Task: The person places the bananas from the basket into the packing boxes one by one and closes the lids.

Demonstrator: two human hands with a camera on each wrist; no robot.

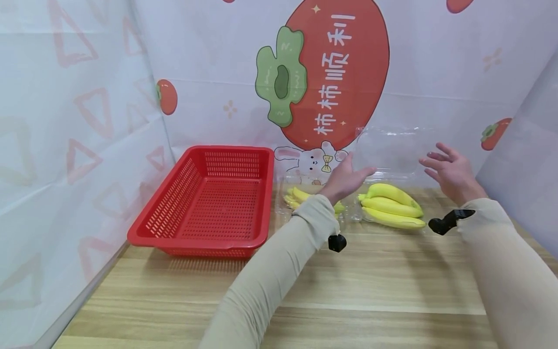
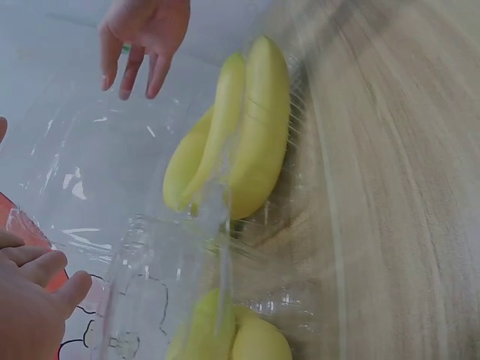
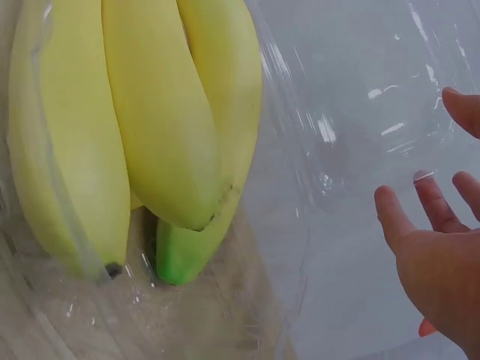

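Observation:
A clear plastic clamshell box point(image 3: 322, 172) stands with its lid raised at the back right of the table. Three yellow bananas point(image 1: 391, 207) lie in its base, their tips greenish or dark in the right wrist view. Left of it, more bananas point(image 1: 293, 199) sit in another clear container, partly covered by my left forearm. My left hand point(image 1: 346, 179) hovers over the space between the containers, fingers extended, holding nothing. On the right, my right hand point(image 1: 451, 172) is raised beside the open lid, fingers spread and slightly bent, with nothing in it.
A red perforated plastic basket point(image 1: 198, 246) stands on the left of the wooden table point(image 1: 370, 291). A printed cloth wall point(image 1: 209, 111) closes off the back, and further white walls rise at the left and right sides.

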